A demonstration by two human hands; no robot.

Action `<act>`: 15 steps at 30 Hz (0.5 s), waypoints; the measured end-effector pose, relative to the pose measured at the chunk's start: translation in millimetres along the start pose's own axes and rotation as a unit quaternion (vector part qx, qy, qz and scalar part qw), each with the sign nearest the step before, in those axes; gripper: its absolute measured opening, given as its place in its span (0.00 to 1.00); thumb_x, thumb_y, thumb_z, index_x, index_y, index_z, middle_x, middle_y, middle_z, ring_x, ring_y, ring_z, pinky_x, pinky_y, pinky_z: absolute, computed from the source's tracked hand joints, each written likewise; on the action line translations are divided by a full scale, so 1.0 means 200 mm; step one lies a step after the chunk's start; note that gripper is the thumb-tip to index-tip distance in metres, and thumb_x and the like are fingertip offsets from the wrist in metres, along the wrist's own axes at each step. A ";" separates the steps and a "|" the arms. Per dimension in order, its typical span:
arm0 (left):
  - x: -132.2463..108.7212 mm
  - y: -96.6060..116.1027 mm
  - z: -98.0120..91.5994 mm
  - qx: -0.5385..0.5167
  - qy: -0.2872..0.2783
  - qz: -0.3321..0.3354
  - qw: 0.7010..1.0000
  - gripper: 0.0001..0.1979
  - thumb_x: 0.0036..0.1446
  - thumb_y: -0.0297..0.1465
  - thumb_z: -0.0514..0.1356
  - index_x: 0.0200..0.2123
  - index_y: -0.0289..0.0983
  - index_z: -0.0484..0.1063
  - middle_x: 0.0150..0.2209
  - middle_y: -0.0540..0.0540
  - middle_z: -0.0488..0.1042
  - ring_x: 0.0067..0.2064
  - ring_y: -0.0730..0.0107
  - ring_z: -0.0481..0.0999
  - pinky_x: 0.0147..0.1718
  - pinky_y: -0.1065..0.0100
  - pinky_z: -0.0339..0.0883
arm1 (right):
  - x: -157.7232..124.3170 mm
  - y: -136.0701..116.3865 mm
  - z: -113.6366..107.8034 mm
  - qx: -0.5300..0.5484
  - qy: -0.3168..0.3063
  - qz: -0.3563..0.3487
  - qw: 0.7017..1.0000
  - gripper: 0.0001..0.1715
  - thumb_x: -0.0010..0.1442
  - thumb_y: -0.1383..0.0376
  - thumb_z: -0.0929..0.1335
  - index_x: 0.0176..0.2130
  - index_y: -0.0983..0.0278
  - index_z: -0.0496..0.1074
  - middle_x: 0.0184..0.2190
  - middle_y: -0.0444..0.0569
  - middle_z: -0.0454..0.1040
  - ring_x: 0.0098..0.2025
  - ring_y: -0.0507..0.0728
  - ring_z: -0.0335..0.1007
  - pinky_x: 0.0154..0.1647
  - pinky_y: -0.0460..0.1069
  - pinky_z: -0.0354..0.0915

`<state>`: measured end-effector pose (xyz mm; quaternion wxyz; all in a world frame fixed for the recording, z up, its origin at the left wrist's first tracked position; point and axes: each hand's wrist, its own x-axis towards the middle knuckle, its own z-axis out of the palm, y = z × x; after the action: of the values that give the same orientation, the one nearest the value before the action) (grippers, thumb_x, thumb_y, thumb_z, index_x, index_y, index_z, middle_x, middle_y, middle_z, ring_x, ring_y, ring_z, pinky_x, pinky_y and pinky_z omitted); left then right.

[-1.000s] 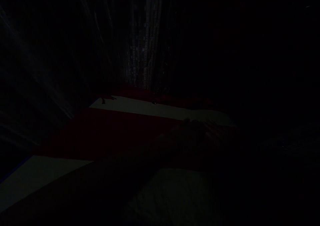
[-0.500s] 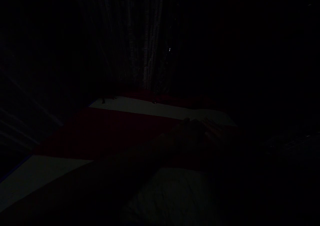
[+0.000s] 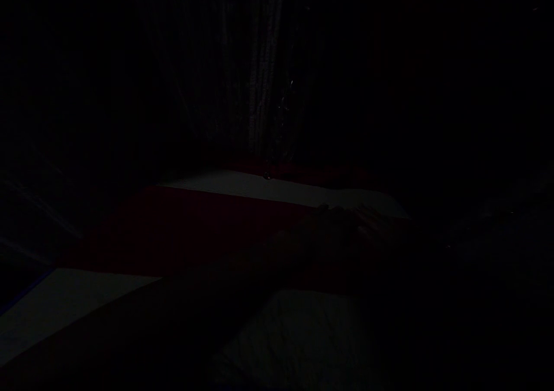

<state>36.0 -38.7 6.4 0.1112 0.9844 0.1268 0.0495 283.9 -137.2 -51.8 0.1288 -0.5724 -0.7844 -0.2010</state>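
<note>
The head camera looks forward and down, close over a striped cloth (image 3: 242, 190).

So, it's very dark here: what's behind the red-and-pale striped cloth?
A faint hanging curtain rises behind the cloth; a small shiny object sits at its far edge. Darkness hides the rest.

A broad-striped fabric sheet of dark red and off-white bands (image 3: 194, 224) lies spread flat, its bands slanting from near left to far right. The nearest pale patch looks faintly creased, perhaps, and the sheet's right side is lost in shadow.
</note>
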 end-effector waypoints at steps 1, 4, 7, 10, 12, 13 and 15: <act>0.00 0.00 0.00 0.000 0.001 0.000 1.000 0.36 0.74 0.49 0.48 0.73 0.29 0.54 0.75 0.36 0.51 0.76 0.51 0.49 0.74 0.49 0.39 | -0.01 0.00 0.01 -0.004 -0.005 -0.007 1.000 0.29 0.72 0.52 0.56 0.58 0.59 0.75 0.67 0.47 0.64 0.73 0.60 0.54 0.75 0.61 0.53; 0.00 -0.01 0.01 0.004 0.004 0.007 1.000 0.35 0.74 0.48 0.48 0.72 0.29 0.56 0.75 0.36 0.51 0.76 0.50 0.49 0.73 0.48 0.39 | -0.02 0.02 0.04 -0.016 -0.014 -0.018 1.000 0.29 0.72 0.55 0.55 0.58 0.61 0.74 0.68 0.50 0.63 0.74 0.62 0.51 0.76 0.64 0.51; 0.00 -0.03 0.02 0.002 0.017 0.015 1.000 0.36 0.74 0.49 0.48 0.72 0.29 0.57 0.74 0.36 0.53 0.75 0.50 0.51 0.73 0.47 0.40 | -0.03 0.04 0.06 -0.025 -0.019 -0.017 0.999 0.27 0.72 0.55 0.56 0.58 0.61 0.74 0.68 0.50 0.63 0.73 0.62 0.53 0.75 0.64 0.53; 0.01 -0.03 0.04 0.003 0.031 0.025 0.999 0.35 0.74 0.49 0.48 0.72 0.30 0.58 0.74 0.37 0.54 0.75 0.51 0.52 0.73 0.47 0.41 | -0.04 0.05 0.07 -0.034 -0.011 -0.014 0.999 0.26 0.73 0.56 0.57 0.59 0.62 0.73 0.69 0.52 0.62 0.73 0.63 0.53 0.75 0.66 0.52; 0.02 -0.03 0.05 0.001 0.029 0.021 0.999 0.35 0.74 0.49 0.48 0.72 0.30 0.56 0.74 0.37 0.54 0.75 0.51 0.52 0.73 0.47 0.42 | -0.04 0.05 0.06 -0.036 -0.003 -0.019 0.999 0.26 0.74 0.57 0.56 0.59 0.63 0.73 0.69 0.53 0.60 0.74 0.63 0.51 0.75 0.67 0.51; 0.02 -0.03 0.05 0.002 0.028 0.017 0.999 0.36 0.73 0.49 0.48 0.72 0.30 0.56 0.74 0.36 0.53 0.75 0.50 0.52 0.73 0.47 0.42 | -0.03 0.05 0.06 -0.034 -0.002 -0.025 0.999 0.26 0.74 0.57 0.56 0.59 0.62 0.73 0.69 0.53 0.60 0.74 0.63 0.50 0.75 0.66 0.50; 0.02 -0.02 0.04 0.006 0.025 0.014 1.000 0.35 0.73 0.49 0.48 0.72 0.30 0.57 0.74 0.36 0.54 0.75 0.50 0.52 0.73 0.47 0.41 | -0.03 0.05 0.06 -0.029 -0.002 -0.040 0.999 0.26 0.74 0.56 0.56 0.58 0.61 0.74 0.69 0.50 0.61 0.75 0.61 0.49 0.76 0.63 0.51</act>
<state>38.9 -35.1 -3.1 0.1014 0.9852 0.1156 0.0754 295.2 -133.7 -64.2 0.1025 -0.5445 -0.8007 -0.2277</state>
